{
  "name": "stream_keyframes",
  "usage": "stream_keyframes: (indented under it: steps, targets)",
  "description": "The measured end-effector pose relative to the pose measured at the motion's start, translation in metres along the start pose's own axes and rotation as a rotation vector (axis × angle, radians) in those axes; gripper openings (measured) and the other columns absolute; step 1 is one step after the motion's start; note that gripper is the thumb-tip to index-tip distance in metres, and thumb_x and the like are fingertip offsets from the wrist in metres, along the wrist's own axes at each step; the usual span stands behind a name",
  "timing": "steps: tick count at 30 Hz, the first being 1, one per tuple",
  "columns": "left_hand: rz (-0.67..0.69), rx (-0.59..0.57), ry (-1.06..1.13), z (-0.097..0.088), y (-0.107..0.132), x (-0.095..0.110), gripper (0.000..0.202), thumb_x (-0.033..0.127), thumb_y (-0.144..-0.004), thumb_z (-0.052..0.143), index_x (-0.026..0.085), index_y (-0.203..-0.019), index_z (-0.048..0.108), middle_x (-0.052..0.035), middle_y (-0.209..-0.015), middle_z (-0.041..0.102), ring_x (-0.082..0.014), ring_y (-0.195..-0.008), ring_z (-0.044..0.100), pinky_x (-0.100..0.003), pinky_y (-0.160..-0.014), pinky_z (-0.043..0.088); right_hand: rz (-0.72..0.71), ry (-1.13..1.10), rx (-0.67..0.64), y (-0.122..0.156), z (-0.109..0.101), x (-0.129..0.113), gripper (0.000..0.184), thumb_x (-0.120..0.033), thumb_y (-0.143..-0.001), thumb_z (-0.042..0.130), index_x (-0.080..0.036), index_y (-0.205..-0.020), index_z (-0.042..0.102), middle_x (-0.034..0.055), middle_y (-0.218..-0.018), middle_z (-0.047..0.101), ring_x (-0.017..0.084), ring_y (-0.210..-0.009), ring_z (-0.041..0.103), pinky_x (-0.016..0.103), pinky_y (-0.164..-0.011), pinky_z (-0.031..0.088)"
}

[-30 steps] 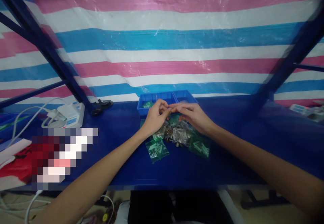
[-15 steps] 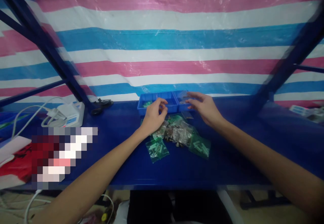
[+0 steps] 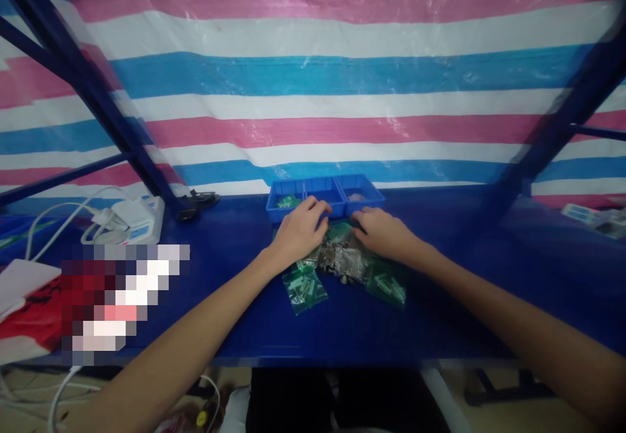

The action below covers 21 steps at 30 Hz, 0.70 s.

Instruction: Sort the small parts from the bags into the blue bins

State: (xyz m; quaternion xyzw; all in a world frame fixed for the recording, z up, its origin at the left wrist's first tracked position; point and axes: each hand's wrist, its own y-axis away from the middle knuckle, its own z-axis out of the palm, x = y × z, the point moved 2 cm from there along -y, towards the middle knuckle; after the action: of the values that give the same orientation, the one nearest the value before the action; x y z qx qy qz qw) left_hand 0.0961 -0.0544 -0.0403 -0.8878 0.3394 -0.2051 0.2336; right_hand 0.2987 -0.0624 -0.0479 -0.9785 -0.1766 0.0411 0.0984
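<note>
A heap of small clear and green bags of parts [image 3: 345, 260] lies on the blue table [image 3: 244, 315]. My left hand [image 3: 298, 231] rests at the heap's far left edge, fingers curled down onto the bags. My right hand [image 3: 384, 232] lies palm down on the heap's right side, its fingertips reaching into the bags. What either hand has under its fingers is hidden. Just behind the hands stands a blue tray [image 3: 323, 187] with three compartments. The left one holds a green bag [image 3: 286, 202] and the right one a pale item [image 3: 356, 196].
A green bag [image 3: 303, 287] lies apart at the heap's near left. A white power strip with cables [image 3: 132, 218] sits at the far left, and a black tool [image 3: 198, 199] lies beside a blue frame post. A striped tarp hangs behind the table.
My right hand drew back from the tray's right compartment and came down onto the heap. My left hand lowered from the tray's front edge onto the bags.
</note>
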Motion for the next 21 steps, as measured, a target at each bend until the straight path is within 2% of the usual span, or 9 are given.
stream_keyframes:
  steps: [6, 9, 12, 15, 18, 21]
  targets:
    - [-0.017, -0.107, -0.010, 0.007, -0.002, -0.010, 0.015, 0.022, -0.093, 0.054, 0.018, -0.102, 0.066, -0.0080, -0.096, 0.066, -0.0262, -0.093, 0.062, -0.042, -0.080, 0.051, -0.018, -0.060, 0.017, -0.001, 0.000, 0.000, 0.022, -0.020, -0.090, 0.049, -0.020, -0.105, 0.065, 0.0141, -0.103, 0.069, 0.026, -0.086, 0.062, 0.032, -0.059, 0.032]
    - [-0.014, -0.101, 0.045, 0.008, -0.002, -0.012, 0.013, 0.023, -0.092, 0.055, 0.019, -0.097, 0.067, -0.0079, -0.092, 0.068, -0.0257, -0.088, 0.062, -0.041, -0.078, 0.050, 0.006, -0.083, 0.049, -0.001, -0.004, 0.000, 0.025, -0.016, -0.089, 0.047, -0.021, -0.104, 0.067, 0.0128, -0.097, 0.070, 0.023, -0.077, 0.061, 0.032, -0.058, 0.029]
    - [-0.018, -0.089, 0.042, 0.007, -0.003, -0.010, 0.014, 0.022, -0.093, 0.055, 0.019, -0.099, 0.067, -0.0077, -0.094, 0.069, -0.0259, -0.089, 0.063, -0.042, -0.079, 0.050, 0.047, -0.075, 0.106, -0.001, -0.010, 0.000, 0.031, -0.012, -0.089, 0.044, -0.021, -0.107, 0.068, 0.0140, -0.094, 0.070, 0.024, -0.074, 0.061, 0.033, -0.058, 0.032]
    - [0.030, -0.068, 0.051, 0.003, -0.003, -0.005, 0.017, 0.021, -0.096, 0.051, 0.019, -0.107, 0.064, -0.0075, -0.100, 0.068, -0.0256, -0.096, 0.063, -0.042, -0.085, 0.050, 0.039, -0.084, 0.241, 0.001, -0.021, -0.002, 0.036, -0.008, -0.089, 0.042, -0.018, -0.114, 0.067, 0.0175, -0.104, 0.071, 0.028, -0.083, 0.063, 0.036, -0.063, 0.038]
    - [0.146, -0.035, 0.100, -0.002, -0.003, 0.002, 0.023, 0.022, -0.098, 0.054, 0.020, -0.120, 0.058, -0.0075, -0.112, 0.065, -0.0243, -0.107, 0.060, -0.041, -0.094, 0.049, -0.033, -0.283, 0.408, 0.004, -0.033, -0.007, 0.033, -0.009, -0.091, 0.043, -0.019, -0.110, 0.067, 0.0147, -0.106, 0.072, 0.028, -0.091, 0.065, 0.038, -0.074, 0.044]
    - [0.230, -0.046, 0.083, -0.006, -0.002, 0.008, 0.032, 0.027, -0.096, 0.061, 0.022, -0.127, 0.054, -0.0089, -0.118, 0.058, -0.0236, -0.107, 0.057, -0.038, -0.089, 0.051, -0.024, -0.628, 0.460, 0.005, -0.036, -0.012, 0.019, -0.016, -0.089, 0.050, -0.020, -0.094, 0.068, 0.0077, -0.087, 0.072, 0.023, -0.076, 0.066, 0.038, -0.074, 0.048]
